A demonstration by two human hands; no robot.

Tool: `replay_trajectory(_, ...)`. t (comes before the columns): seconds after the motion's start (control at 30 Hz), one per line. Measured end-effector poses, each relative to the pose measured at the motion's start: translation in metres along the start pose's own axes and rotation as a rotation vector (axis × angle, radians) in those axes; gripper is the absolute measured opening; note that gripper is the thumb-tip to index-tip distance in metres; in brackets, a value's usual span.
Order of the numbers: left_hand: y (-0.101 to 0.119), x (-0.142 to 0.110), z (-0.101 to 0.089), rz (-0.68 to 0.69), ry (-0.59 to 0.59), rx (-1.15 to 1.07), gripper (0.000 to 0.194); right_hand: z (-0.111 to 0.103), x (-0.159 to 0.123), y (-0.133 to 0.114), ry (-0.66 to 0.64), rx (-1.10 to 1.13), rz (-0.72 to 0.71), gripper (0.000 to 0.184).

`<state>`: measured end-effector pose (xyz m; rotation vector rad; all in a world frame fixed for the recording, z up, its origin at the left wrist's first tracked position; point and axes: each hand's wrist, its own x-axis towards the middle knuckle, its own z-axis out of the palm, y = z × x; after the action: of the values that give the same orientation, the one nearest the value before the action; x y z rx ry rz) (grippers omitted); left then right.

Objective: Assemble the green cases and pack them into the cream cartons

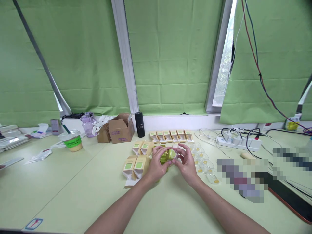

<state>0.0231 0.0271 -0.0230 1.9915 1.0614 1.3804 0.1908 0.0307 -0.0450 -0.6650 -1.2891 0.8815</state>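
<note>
In front of me, my left hand (pixel 157 166) and my right hand (pixel 187 164) meet over a shiny yellow-green container (pixel 168 156). The fingers of both are closed around it. A clear rim shows at its right end, by my right fingertips; the fingers cover much of the rest. To the left of my left hand stand several small tan cartons (pixel 139 166) with green labels and unfolded flaps. Beyond the hands runs a row of similar open cartons (pixel 170 136). Several clear plastic cups (pixel 212 178), each with a yellow spot, lie just right of my right hand.
A brown cardboard box (pixel 120 130) and a black bottle (pixel 139 124) stand at the back. Leftward are a drink cup (pixel 73 141) and a purple bottle (pixel 88 126). A white power strip (pixel 240 143) with tangled cables and a black-and-orange case (pixel 287 195) occupy the right.
</note>
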Motion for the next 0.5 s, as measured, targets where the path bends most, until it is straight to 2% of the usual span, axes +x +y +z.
replay_trajectory(0.13,0.004,0.000,-0.002,-0.011,-0.001,0.078,0.047,-0.005,0.003,-0.008,-0.073,-0.064,-0.070,0.059)
replay_trajectory(0.23,0.009,-0.002,-0.004,0.028,-0.042,0.145,0.050,-0.013,0.011,-0.015,-0.008,-0.116,-0.148,0.047)
replay_trajectory(0.33,0.017,-0.005,-0.006,0.076,-0.154,0.241,0.050,-0.022,0.020,-0.020,0.111,-0.217,-0.187,0.039)
replay_trajectory(0.5,0.029,-0.009,-0.005,0.107,-0.351,0.413,0.050,-0.030,0.028,-0.019,0.140,-0.348,-0.206,0.030)
